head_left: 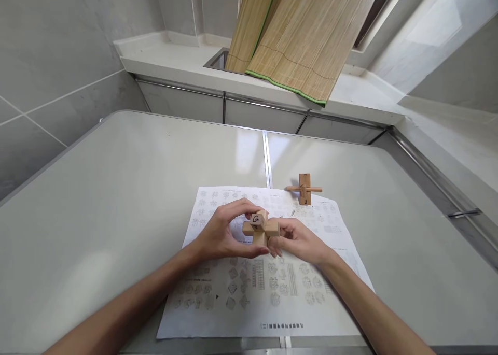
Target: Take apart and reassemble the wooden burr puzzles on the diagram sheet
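A wooden cross-shaped burr puzzle (261, 227) with a "G" written on one block end is held between both hands just above a printed instruction sheet (264, 287). My left hand (223, 233) wraps its fingers around the puzzle's left side, thumb underneath. From the right, my right hand (298, 239) pinches the puzzle's right arm. A second, smaller wooden cross puzzle (304, 188) stands on the sheet's far right corner, apart from both hands.
The sheet lies on a white table (116, 199) with a seam down its middle. Beyond it runs a white counter (187, 59) with a sink corner, and rolled bamboo mats (299, 33) lean over it. Grey tiled walls stand left and right.
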{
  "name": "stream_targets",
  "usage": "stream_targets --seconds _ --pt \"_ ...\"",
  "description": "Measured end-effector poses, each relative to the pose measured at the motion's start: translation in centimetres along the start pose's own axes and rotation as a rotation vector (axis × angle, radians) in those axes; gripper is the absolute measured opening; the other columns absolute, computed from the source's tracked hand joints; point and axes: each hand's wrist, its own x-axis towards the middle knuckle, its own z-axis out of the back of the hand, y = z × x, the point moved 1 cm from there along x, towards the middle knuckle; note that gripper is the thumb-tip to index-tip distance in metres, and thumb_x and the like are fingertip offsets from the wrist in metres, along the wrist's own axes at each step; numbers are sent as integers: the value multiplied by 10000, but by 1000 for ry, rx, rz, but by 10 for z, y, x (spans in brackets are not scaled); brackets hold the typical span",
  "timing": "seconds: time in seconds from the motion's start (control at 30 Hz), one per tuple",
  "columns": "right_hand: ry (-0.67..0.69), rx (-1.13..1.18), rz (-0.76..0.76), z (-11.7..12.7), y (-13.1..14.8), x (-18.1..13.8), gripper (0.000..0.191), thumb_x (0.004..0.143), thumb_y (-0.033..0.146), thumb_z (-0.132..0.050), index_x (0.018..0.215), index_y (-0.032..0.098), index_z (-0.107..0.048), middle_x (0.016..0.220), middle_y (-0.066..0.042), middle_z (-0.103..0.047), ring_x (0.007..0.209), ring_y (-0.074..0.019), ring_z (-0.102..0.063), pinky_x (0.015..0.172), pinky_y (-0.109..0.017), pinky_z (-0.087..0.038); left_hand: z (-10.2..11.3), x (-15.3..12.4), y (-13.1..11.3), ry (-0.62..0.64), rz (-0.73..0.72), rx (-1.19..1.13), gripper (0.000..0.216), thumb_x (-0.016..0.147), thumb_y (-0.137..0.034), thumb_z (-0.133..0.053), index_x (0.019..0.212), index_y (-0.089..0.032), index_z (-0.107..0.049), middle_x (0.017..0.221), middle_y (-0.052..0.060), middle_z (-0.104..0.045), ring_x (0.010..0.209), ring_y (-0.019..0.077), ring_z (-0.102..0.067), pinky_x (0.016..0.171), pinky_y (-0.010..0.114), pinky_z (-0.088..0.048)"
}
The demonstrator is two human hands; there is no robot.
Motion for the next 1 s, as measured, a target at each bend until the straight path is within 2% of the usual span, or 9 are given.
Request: stream_targets --seconds 0.13,0.2,0.3,0.47,0.6,0.7,0.83,1.0 --pt "2 94 42 -1 -1 1 296 1037 461 -610 1012 177 -689 646 28 -588 567 -133 -528 638 -306 -473 0 0 0 -28 -7 -1 515 745 -439 -904 1159 -204 -708 1056 81 -732 963 239 -674 868 384 -555" --pt "-4 167 42 -1 -4 1 348 1068 498 -546 1024 175 -669 651 30 -568 545 -123 -505 623 -302 -462 -1 -1 0 -38 -24 3 545 739 -434 -915 1186 -205 -704 1080 86 -734 983 244 -677 885 391 -556" --pt "14 283 -21 -2 -8 1 369 1059 529 -552 953 185 -630 670 31 -532 526 -112 -479 552 -280 -436 -3 -2 0 -42 -59 10 600 720 -418 -936 1229 -209 -696 1127 97 -738 1010 252 -685 902 396 -558" --pt "48 452 -119 -6 -8 2 379 1020 509 -634 811 199 -568 649 66 -398 502 -86 -345 470 -243 -408 -5 -3 1 -38 -89 -2 626 712 -416 -944 1254 -221 -700 1155 104 -742 1049 266 -695 925 397 -564" --pt "85 506 -172 -8 -5 4 388 1012 500 -644 788 195 -559 651 73 -365 496 -77 -306 444 -229 -402 -5 -3 2 -29 -110 -18 657 689 -392 -963 1268 -227 -700 1138 94 -742 1037 255 -697 915 377 -566" --pt "66 473 -131 -8 -3 3 352 1031 486 -618 837 195 -578 659 58 -426 516 -91 -373 478 -248 -451 -5 -3 2 -58 -103 -11 656 689 -403 -960 1265 -228 -699 1148 99 -746 1044 265 -699 919 392 -569" --pt "-43 317 19 -9 -1 2 260 1064 463 -578 1055 205 -612 672 50 -515 562 -118 -511 594 -300 -513 -3 -2 3 -114 -51 -15 586 727 -402 -933 1235 -224 -702 1162 102 -747 1079 274 -698 950 416 -568" --pt "-130 122 90 -16 5 1 338 1076 532 -510 1022 209 -592 689 43 -508 585 -138 -559 605 -323 -521 -3 -2 4 -118 -7 -29 579 720 -406 -935 1217 -218 -705 1157 103 -744 1078 272 -697 956 414 -572"
